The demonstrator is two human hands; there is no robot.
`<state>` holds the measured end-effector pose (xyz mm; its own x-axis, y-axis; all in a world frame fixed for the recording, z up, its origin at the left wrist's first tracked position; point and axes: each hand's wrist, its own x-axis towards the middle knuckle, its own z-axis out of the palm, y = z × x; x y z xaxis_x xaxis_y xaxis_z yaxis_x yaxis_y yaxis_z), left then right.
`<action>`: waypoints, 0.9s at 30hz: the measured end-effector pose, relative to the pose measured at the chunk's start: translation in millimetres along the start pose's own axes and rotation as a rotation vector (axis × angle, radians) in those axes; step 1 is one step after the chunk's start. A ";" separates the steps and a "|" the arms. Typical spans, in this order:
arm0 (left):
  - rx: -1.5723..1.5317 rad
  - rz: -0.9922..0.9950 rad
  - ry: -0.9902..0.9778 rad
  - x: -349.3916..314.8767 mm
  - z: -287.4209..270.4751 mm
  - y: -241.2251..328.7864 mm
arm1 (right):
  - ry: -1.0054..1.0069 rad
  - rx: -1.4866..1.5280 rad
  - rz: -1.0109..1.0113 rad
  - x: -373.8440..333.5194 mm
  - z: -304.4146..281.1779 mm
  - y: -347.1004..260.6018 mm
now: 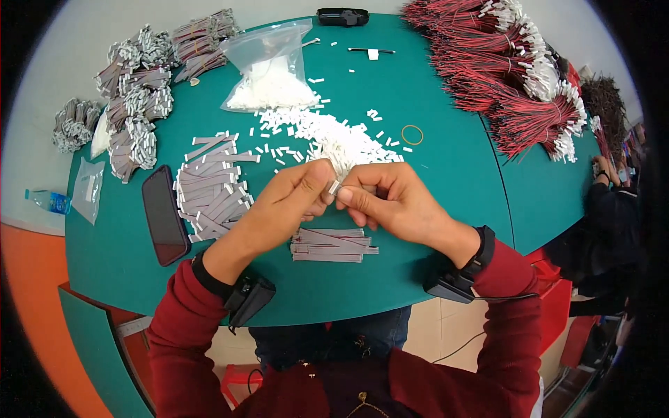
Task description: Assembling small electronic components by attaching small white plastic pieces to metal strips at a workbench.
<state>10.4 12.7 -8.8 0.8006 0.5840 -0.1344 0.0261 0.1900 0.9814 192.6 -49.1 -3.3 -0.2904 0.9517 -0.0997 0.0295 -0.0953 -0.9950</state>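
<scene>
My left hand and my right hand meet over the middle of the table, both with fingers pinched. A small white plastic connector shows between their fingertips. Any cable attached to it is hidden by my fingers. Just beyond lies a loose heap of white connectors. Below my hands is a short stack of flat grey ribbon cables. To the left of my left hand, grey ribbon cables with white ends lie in a spread pile.
A clear plastic bag of white connectors stands behind the heap. Bundled grey cables are at the left, near a dark phone. Red-and-black wire bundles fill the far right. A rubber band lies nearby; another person's hand appears at right.
</scene>
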 end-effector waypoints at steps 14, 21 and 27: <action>0.341 0.197 0.137 -3.4 6.2 -7.1 | -0.081 0.067 0.095 -5.3 6.0 0.9; 0.291 0.255 0.132 -5.9 6.9 -4.2 | -0.035 -0.013 -0.017 -3.9 2.3 0.5; 0.143 0.103 0.063 -6.9 4.1 7.4 | -0.062 -0.017 -0.003 -1.4 -3.0 -3.3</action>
<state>7.5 6.9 0.0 0.7648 0.6433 -0.0363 0.0344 0.0156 0.9993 195.8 -49.3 0.1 -0.3495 0.9319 -0.0972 0.0442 -0.0872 -0.9952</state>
